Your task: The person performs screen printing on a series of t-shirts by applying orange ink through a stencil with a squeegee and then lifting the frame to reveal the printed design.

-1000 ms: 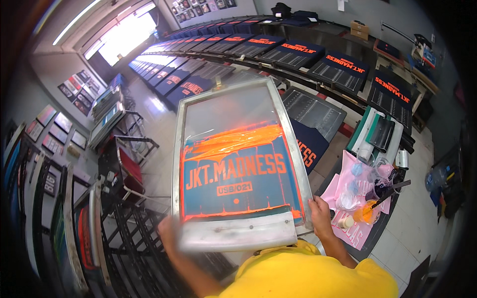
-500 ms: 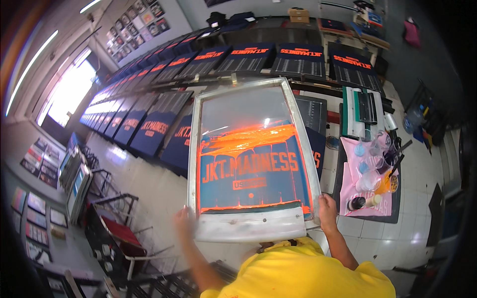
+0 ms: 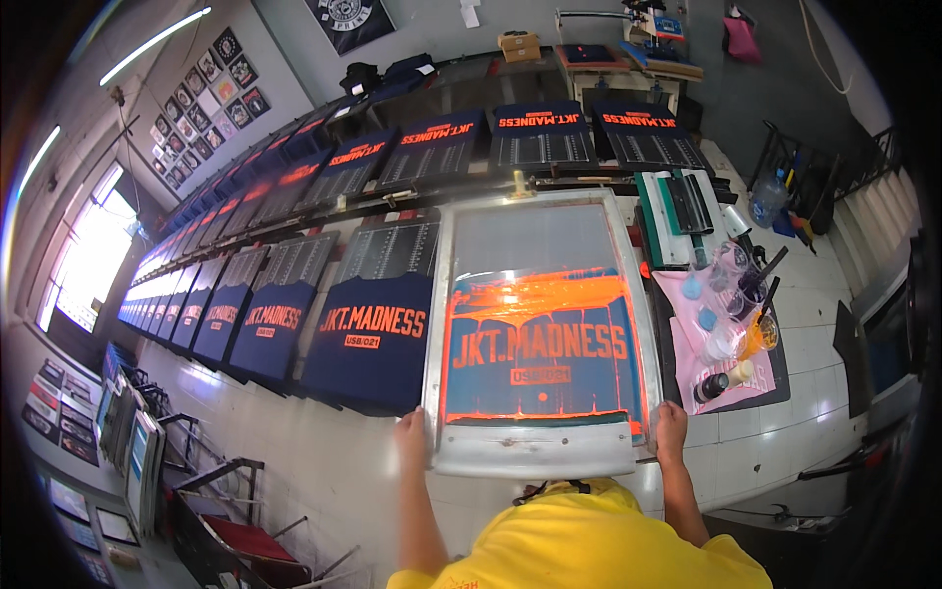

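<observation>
A silk-screen frame [image 3: 628, 294] with pale metal sides lies in front of me over the printing row. My left hand [image 3: 412, 439] is closed on its near left corner, and my right hand [image 3: 671, 430] grips the near right corner. Bright orange ink [image 3: 540, 296] is spread across the mesh beyond the lettered stencil. Along the near end of the screen rests a wide squeegee [image 3: 535, 448] with a metal holder and a dark green blade; neither hand is on it. What lies beneath the screen is mostly hidden.
Dark blue printed shirts [image 3: 365, 339] on boards run off to the left, with a second row [image 3: 540, 120] behind. At right, a board holds squeegees [image 3: 692, 206], plastic cups [image 3: 721, 344], bottles [image 3: 711, 387] and pink cloth [image 3: 687, 304]. A red-seated chair [image 3: 250, 540] stands at lower left.
The screen has shifted right in the picture and sits straighter, while the surroundings have swung left. My left hand, blurred before, now shows at the frame's left corner.
</observation>
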Action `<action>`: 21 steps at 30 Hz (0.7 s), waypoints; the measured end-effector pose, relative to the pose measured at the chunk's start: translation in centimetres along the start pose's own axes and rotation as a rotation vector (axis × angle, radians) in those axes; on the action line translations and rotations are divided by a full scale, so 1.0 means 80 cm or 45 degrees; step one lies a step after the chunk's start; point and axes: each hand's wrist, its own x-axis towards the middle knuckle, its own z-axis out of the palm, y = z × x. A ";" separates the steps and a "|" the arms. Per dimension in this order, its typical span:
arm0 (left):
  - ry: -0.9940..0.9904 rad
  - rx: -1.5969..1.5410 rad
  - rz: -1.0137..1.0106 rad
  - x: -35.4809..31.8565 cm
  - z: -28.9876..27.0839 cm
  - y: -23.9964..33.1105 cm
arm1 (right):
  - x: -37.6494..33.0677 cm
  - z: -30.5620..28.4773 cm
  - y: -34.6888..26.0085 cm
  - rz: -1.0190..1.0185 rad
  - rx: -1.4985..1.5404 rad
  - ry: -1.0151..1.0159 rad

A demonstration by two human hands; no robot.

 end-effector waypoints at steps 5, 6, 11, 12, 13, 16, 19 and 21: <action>-0.057 -0.057 -0.020 0.022 0.028 0.019 | 0.001 -0.001 0.000 0.059 0.018 0.034; -0.059 -0.063 -0.027 0.028 0.031 0.018 | 0.004 0.002 0.007 0.053 0.021 0.050; -0.158 -0.064 -0.031 0.064 0.035 0.003 | 0.008 0.021 0.007 0.005 0.007 0.120; -0.171 -0.076 -0.055 0.070 0.037 0.000 | 0.011 0.023 0.009 -0.018 0.007 0.142; -0.184 -0.088 -0.079 0.075 0.039 -0.004 | 0.015 0.023 0.009 -0.023 -0.026 0.135; -0.198 -0.212 -0.073 0.088 0.046 -0.014 | 0.017 0.026 0.017 -0.037 -0.100 0.133; -0.238 -0.269 -0.063 0.100 0.054 -0.016 | 0.032 0.032 0.022 -0.100 -0.143 0.179; -0.251 -0.263 -0.057 0.106 0.053 -0.013 | 0.029 0.033 0.019 -0.098 -0.200 0.184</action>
